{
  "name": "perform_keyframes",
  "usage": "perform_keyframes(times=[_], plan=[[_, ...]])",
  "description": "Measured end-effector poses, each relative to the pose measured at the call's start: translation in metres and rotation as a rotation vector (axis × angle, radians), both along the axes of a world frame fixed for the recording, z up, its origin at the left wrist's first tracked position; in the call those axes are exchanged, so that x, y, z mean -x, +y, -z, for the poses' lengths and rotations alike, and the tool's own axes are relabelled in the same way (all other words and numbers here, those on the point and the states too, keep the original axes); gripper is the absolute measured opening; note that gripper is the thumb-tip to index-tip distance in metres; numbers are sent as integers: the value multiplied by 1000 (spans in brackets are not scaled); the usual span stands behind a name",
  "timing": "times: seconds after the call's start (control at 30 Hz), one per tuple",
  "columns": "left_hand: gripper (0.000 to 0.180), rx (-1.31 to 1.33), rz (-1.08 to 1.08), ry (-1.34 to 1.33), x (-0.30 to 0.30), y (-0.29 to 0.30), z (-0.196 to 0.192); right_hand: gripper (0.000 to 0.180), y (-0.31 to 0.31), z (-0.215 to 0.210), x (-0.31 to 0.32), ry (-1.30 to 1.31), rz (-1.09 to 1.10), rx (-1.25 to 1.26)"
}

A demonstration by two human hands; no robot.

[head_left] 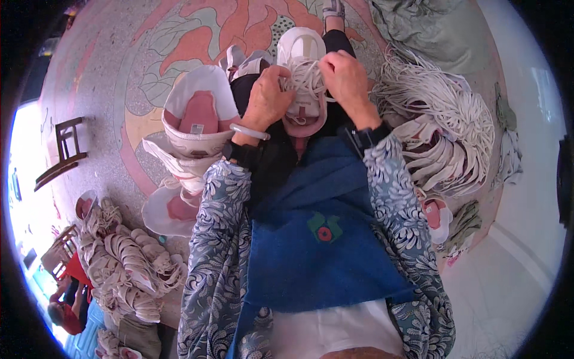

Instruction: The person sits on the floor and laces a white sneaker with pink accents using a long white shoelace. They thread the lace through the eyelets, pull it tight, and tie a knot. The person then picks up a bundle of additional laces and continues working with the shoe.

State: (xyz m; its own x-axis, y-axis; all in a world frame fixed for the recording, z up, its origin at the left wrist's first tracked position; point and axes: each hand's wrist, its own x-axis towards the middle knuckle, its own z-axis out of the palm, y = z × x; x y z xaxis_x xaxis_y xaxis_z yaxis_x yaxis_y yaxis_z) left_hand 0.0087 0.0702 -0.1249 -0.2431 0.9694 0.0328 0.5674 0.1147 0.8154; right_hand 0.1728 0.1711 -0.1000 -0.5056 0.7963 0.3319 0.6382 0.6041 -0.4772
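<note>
A white and pink shoe upper [297, 45] rests on my lap, its toe pointing away from me. Loose white shoelace [306, 76] lies in loops over its front. My left hand [270, 99] is closed at the left side of the lacing, its thumb and fingers pinched on the lace. On the right side, my right hand [345, 78] is curled with the fingertips pinching the lace as well. The exact ends of the lace are hidden among the loops and my fingers.
Stacked shoe uppers [200, 107] with pink linings stand left of my knees. A large bundle of white laces and uppers [445, 113] lies on the right. More uppers [128, 257] are heaped at lower left, near a wooden stool [69, 149] and another person [73, 311]. Green cloth [418, 27] lies at far right.
</note>
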Motion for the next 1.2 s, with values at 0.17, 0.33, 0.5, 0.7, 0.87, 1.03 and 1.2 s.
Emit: perform_keyframes(times=[0.17,0.33,0.5,0.7,0.87,1.03,1.2], plan=[[23,-141,-155,-36,3,-11,-15,10,2,1,-12,205,90,81],[19,118,-57,-256,-2,-39,-45,13,-24,14,-46,240,101,170],[16,176,239,-117,-38,-48,-30,22,-61,14,-64,171,-11,497],[22,167,418,272,-54,-47,-14,47,-83,25,-52,38,-69,366],[28,143,408,279,-57,-45,-8,39,-82,30,-61,339,-105,445],[29,357,340,405,-61,-33,-20,42,-74,49,-71,407,108,278],[28,222,196,-18,-41,-31,-47,43,-71,57,-73,339,78,373]])
